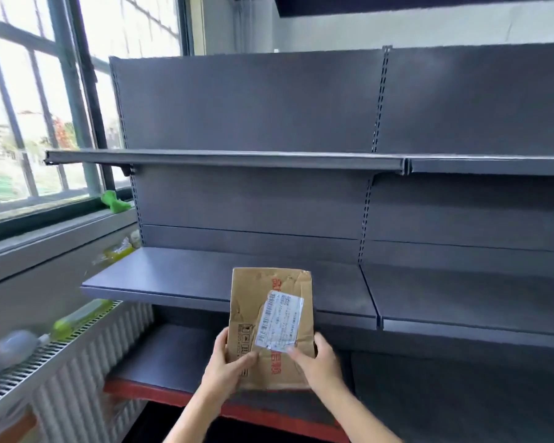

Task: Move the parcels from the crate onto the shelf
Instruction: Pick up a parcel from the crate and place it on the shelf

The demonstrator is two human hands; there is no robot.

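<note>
Parcel (pixel 269 318) upright, gripped between left hand (pixel 227 366), right hand (pixel 317 362)

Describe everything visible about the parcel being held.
The parcel is a flat brown cardboard package, creased and dented, with red print and a white shipping label stuck askew on its face. It is held upright in front of the middle shelf, not yet resting on it. The left hand grips its lower left edge; the right hand grips its lower right, thumb on the label.

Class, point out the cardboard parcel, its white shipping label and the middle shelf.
cardboard parcel (pixel 263 282), head view, upper brown face.
white shipping label (pixel 279 321), head view, label's centre.
middle shelf (pixel 179 276), head view, bare top surface.
</note>
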